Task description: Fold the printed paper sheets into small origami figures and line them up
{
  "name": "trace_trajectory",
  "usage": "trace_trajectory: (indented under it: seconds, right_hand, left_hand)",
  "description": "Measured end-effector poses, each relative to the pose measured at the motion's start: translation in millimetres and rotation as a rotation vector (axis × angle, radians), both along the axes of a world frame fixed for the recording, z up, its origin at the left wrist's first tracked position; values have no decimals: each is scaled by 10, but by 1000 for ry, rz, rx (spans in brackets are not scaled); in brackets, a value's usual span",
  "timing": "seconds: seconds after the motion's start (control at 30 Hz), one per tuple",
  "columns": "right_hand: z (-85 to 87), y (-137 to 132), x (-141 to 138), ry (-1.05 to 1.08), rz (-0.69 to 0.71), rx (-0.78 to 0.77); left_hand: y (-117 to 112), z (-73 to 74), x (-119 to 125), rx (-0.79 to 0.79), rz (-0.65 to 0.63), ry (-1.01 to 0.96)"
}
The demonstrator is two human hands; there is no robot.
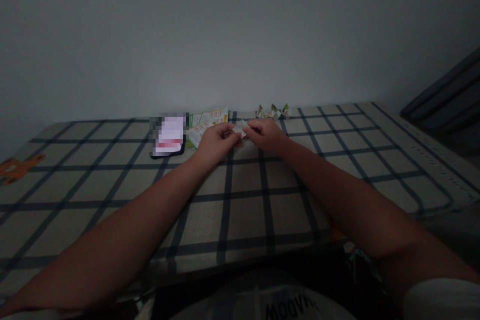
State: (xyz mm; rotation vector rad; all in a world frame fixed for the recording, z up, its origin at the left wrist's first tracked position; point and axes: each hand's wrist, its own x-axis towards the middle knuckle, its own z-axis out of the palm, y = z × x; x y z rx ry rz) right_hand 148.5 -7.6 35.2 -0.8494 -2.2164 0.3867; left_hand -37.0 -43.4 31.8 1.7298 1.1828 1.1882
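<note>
Between my two hands is a small piece of printed paper, partly folded and pale with fine text. My left hand pinches its left side with thumb and fingers. From the other side my right hand grips it, thumb on top and fingers curled. Just left of my left hand lie printed leaflets in green and white, overlapping one another. Behind my right hand, small folded paper shapes with pointed tips sit close together near the wall.
A phone with a lit, blurred screen lies left of the leaflets. The checked cloth covers the table, with an orange figure at its left. A plain wall rises behind. Dark slats stand at the right.
</note>
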Motion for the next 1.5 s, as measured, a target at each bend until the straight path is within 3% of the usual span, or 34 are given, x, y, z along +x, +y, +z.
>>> trace_trajectory:
  seconds: [0.1,0.27,0.6,0.93,1.07,1.23,1.5]
  right_hand:
    - [-3,16,30,-11,5,-4]
    - [7,19,57,-13,47,-19]
    - [-20,-35,-5,-45,-45,42]
    - [-10,3,52,-63,172,9]
    - [-13,-30,19,-112,129,13]
    - [9,-119,-52,-133,-24,15]
    - [-44,-19,53,-42,31,54]
  left_hand:
    - [36,-44,2,-95,-80,-123]
    - [46,-10,-18,-65,-108,-85]
    - [-13,70,11,22,13,133]
    - [-57,53,-60,204,8,215]
    - [-86,84,-52,274,61,358]
    - [-131,84,-35,386,153,508]
    - [-145,92,-39,392,117,478]
